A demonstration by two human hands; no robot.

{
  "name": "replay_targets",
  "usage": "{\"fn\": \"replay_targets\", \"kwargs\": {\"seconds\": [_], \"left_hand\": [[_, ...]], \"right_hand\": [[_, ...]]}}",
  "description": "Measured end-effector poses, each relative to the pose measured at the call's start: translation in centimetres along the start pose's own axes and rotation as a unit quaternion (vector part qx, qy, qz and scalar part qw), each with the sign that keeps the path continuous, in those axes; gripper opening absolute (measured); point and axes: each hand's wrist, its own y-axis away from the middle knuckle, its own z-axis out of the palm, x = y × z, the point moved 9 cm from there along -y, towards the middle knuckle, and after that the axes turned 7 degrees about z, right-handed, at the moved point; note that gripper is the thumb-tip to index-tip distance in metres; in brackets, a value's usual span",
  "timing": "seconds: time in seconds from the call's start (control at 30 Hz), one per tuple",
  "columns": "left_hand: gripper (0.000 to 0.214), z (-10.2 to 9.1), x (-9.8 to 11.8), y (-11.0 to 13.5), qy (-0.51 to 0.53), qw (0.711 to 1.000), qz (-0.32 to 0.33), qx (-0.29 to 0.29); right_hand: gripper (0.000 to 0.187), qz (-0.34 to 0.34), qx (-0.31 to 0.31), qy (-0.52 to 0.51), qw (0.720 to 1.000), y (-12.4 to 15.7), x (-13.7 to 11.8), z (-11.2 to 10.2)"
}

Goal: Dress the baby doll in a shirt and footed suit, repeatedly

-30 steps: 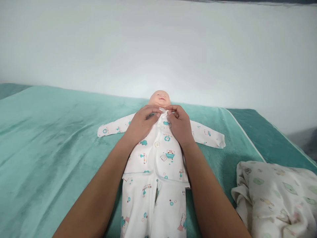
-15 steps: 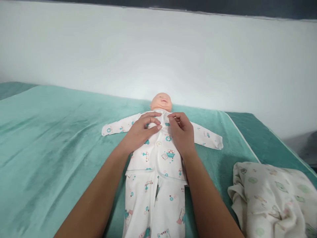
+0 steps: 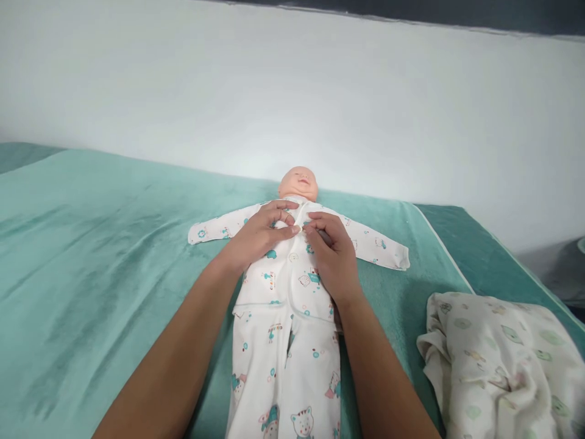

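A baby doll [image 3: 298,183] lies on its back in a white printed baby shirt [image 3: 278,289] with its sleeves spread to both sides. My left hand [image 3: 258,238] rests on the chest, its thumb and forefinger holding the shirt's front edge. From the other side, my right hand [image 3: 336,253] pinches the same front opening with thumb and bent fingers. The fingertips of both hands almost meet there, and what exactly lies between them is partly hidden. Just below, a round button [image 3: 293,258] shows on the shirt front. Matching printed pants [image 3: 258,366] cover the doll's legs.
A teal blanket [image 3: 114,244] with soft wrinkles covers the surface under the doll. To the right lies a bundled white cloth [image 3: 498,353] with a green leaf print. Behind the doll's head rises a white wall [image 3: 292,91].
My right hand's thumb and fingers have moved left and closed in on the front opening near my left thumb. The view has shifted slightly; the doll lies as before.
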Motion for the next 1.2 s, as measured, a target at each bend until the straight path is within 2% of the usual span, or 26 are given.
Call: {"fn": "replay_targets", "kwargs": {"seconds": [0.47, 0.7, 0.9, 1.2], "left_hand": [[0.015, -0.3, -0.1, 0.2, -0.016, 0.999, 0.023, 0.019], [0.012, -0.3, 0.7, 0.3, -0.064, 0.995, 0.065, 0.031], [0.010, -0.3, 1.0, 0.4, -0.072, 0.994, 0.073, 0.043], [0.004, -0.1, 2.3, 0.8, -0.142, 0.980, 0.117, 0.075]], "right_hand": [[0.010, 0.015, -0.022, -0.013, 1.000, 0.0, 0.0, 0.1], [0.010, 0.012, -0.026, -0.021, 0.999, -0.1, 0.2, 0.1], [0.011, 0.003, -0.032, -0.022, 0.999, -0.3, 0.3, 0.1], [0.010, 0.000, -0.035, -0.027, 0.999, -0.3, 0.4, 0.1]]}}
